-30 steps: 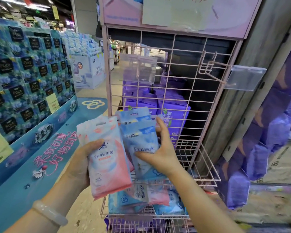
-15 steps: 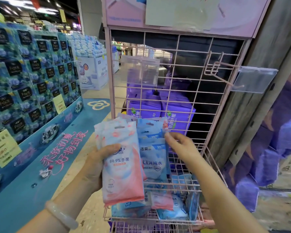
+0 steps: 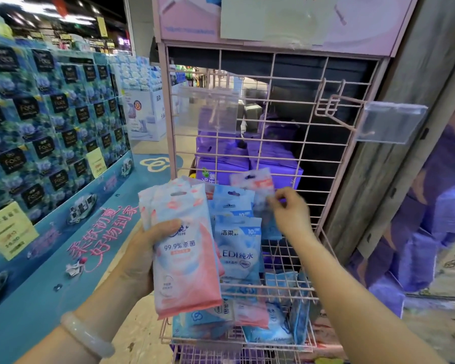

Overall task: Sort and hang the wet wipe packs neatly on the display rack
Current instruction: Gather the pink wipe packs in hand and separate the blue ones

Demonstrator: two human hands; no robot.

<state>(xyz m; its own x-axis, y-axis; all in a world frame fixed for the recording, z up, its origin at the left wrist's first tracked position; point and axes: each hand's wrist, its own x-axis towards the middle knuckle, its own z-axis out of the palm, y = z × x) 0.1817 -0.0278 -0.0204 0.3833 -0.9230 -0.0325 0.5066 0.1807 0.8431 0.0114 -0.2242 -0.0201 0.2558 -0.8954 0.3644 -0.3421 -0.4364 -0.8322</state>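
Note:
My left hand (image 3: 145, 253) grips a fanned stack of wet wipe packs: pink-and-white packs (image 3: 187, 258) in front, blue packs (image 3: 238, 248) behind them. My right hand (image 3: 290, 214) pinches a single blurred pink-topped pack (image 3: 255, 183) and holds it up just right of the stack, in front of the pink wire display rack (image 3: 250, 122). An empty double hook (image 3: 334, 106) with a clear label holder (image 3: 390, 122) sticks out at the rack's upper right. Another clear label holder (image 3: 208, 109) hangs at the upper left.
The rack's wire basket (image 3: 310, 298) below holds several loose blue and pink packs (image 3: 268, 327). Purple boxes (image 3: 221, 164) stand behind the grid. A blue tissue display (image 3: 45, 122) fills the left; a grey pillar (image 3: 394, 143) and purple stock stand to the right.
My right hand has pulled one pack out of the stack and lifted it up and to the right. My left hand has raised the stack slightly.

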